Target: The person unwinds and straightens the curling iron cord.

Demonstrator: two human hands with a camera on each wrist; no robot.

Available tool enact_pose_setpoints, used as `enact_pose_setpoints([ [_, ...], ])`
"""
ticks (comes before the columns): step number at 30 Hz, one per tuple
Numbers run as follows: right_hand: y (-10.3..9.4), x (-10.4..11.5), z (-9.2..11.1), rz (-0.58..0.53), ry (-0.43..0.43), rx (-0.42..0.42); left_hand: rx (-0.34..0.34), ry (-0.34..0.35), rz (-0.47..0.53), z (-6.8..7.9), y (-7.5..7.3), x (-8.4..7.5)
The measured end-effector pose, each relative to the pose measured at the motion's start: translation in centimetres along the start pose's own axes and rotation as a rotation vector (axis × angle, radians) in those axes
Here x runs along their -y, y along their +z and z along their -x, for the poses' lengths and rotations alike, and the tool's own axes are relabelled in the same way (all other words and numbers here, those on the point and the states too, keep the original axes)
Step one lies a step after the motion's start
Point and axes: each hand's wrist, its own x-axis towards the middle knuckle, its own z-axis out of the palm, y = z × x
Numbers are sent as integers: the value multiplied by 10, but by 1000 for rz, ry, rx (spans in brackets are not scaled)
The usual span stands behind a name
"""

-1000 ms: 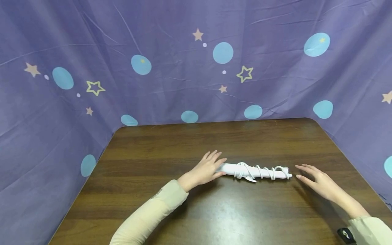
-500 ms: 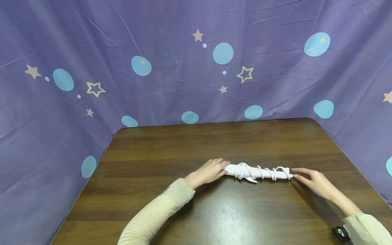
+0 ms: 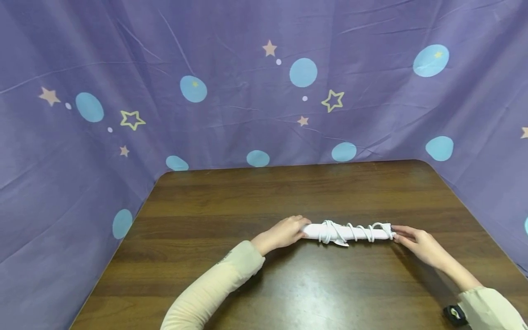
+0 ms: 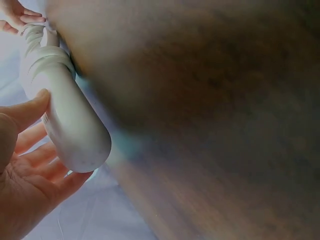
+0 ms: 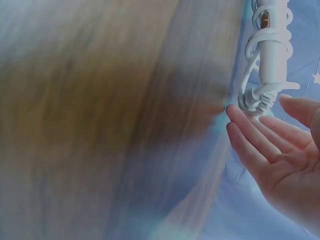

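Observation:
A white curling iron [image 3: 354,233], its cord [image 3: 327,231] wound round it in loops, lies crosswise over the table. My left hand [image 3: 284,232] grips its thick rounded left end. In the left wrist view the thumb [image 4: 37,107] presses one side of that end and the fingers [image 4: 45,162] pass beneath it. At the other end my right hand [image 3: 422,247] pinches the narrow cord end between thumb and fingertips. The right wrist view shows the ribbed cord sleeve [image 5: 260,102] between the thumb and fingers, and a small amber-brown window [image 5: 265,20] on the handle.
The brown wood-grain table [image 3: 247,192] has rounded far corners. A purple curtain [image 3: 231,123] with stars and blue dots hangs behind it and at both sides. A small black device [image 3: 455,315] sits by the right sleeve [image 3: 488,307].
My left hand has closed from spread fingers onto the thick end. The right hand has come leftward and now pinches the cord end. The iron has shifted very slightly.

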Motion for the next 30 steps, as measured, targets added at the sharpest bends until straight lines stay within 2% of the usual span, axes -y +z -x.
enact_pose_setpoints([
  [5,2,0,-2,-174,0,1,-27,37,13,2,2,1],
  [10,1,-2,-4,-364,56,-4,-44,61,30,6,2,0],
  [15,-2,-4,-4,-563,100,13,-54,65,35,7,3,-2],
  [19,-1,-5,-4,-701,79,29,-55,51,37,7,4,-3],
  [25,0,-1,-4,-834,63,30,-24,22,44,7,5,-7],
  [30,-1,3,-3,-882,133,33,2,-22,12,9,6,-11],
])
